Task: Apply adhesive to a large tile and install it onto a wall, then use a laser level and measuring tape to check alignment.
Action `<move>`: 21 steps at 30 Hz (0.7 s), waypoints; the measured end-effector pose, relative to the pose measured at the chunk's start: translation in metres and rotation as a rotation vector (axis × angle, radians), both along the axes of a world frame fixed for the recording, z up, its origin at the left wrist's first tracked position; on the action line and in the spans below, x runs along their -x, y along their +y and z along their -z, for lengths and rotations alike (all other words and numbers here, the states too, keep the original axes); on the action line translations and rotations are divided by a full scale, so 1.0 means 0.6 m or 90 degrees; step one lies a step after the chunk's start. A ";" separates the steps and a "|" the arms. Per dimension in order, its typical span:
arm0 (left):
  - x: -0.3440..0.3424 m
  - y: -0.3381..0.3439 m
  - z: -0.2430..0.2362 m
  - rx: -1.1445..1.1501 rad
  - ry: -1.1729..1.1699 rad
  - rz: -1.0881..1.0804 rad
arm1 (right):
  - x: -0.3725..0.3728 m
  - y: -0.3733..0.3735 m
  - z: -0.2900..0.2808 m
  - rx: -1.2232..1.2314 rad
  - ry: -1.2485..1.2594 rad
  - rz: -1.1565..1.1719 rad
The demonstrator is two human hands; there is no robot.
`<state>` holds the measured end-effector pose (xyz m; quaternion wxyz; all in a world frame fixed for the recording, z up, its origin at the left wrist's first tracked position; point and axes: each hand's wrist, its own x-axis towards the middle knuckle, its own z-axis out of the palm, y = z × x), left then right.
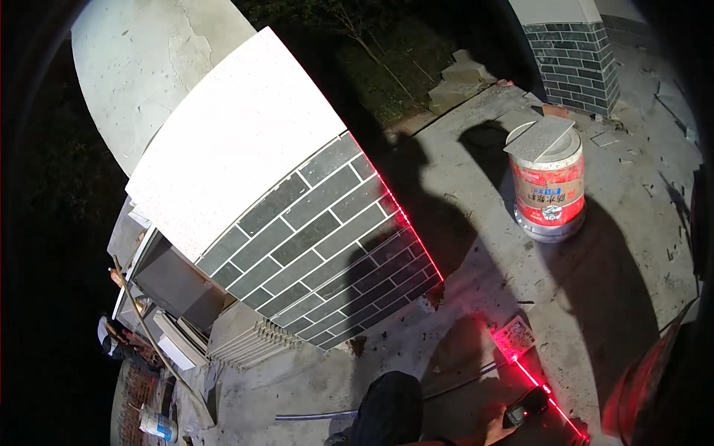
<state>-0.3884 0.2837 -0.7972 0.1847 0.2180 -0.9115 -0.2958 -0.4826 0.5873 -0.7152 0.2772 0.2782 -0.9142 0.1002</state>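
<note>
One hand (497, 425) visible at bottom edge, grip wrapped around dark handheld device (525, 407), just beside red laser line (534, 380) on concrete floor (476, 186). Step judged: line alignment. Other hand unseen.

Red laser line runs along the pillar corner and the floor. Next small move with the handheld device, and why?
Probably hold the dark handheld device steady in the right hand. The red laser line already follows the tiled pillar's corner edge and passes the device on the concrete floor.
</note>
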 end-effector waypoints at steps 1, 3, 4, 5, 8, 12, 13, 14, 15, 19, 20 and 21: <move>0.001 0.002 -0.015 -0.069 0.020 -0.022 | 0.001 0.000 -0.001 0.001 0.002 0.000; 0.001 0.004 -0.039 -0.102 0.019 -0.025 | 0.000 0.000 -0.003 0.001 0.002 -0.005; 0.002 0.001 -0.047 -0.136 0.017 -0.028 | -0.001 0.000 -0.004 0.001 0.004 -0.005; 0.003 -0.005 -0.053 -0.136 0.017 -0.028 | -0.001 0.000 -0.005 0.001 0.003 -0.006; 0.007 -0.026 -0.058 0.090 0.013 0.022 | -0.004 0.000 -0.008 0.000 0.005 -0.009; 0.010 -0.039 -0.065 0.055 -0.169 0.079 | -0.005 -0.004 -0.012 -0.001 0.008 -0.012; 0.009 -0.036 -0.071 -0.012 -0.176 0.044 | -0.006 -0.006 -0.013 -0.001 0.006 -0.013; 0.008 -0.035 -0.079 -0.012 -0.176 0.044 | -0.005 -0.007 -0.014 -0.001 0.006 -0.015; 0.007 -0.033 -0.088 0.116 -0.140 0.057 | -0.006 -0.008 -0.015 -0.002 0.006 -0.015; 0.010 -0.026 -0.125 0.069 -0.089 0.041 | -0.003 -0.013 -0.018 0.001 0.008 -0.020; 0.012 -0.028 -0.130 0.070 -0.089 0.041 | -0.002 -0.014 -0.018 0.000 0.010 -0.021; 0.014 -0.029 -0.132 0.013 -0.165 0.048 | -0.001 -0.016 -0.017 -0.001 0.011 -0.021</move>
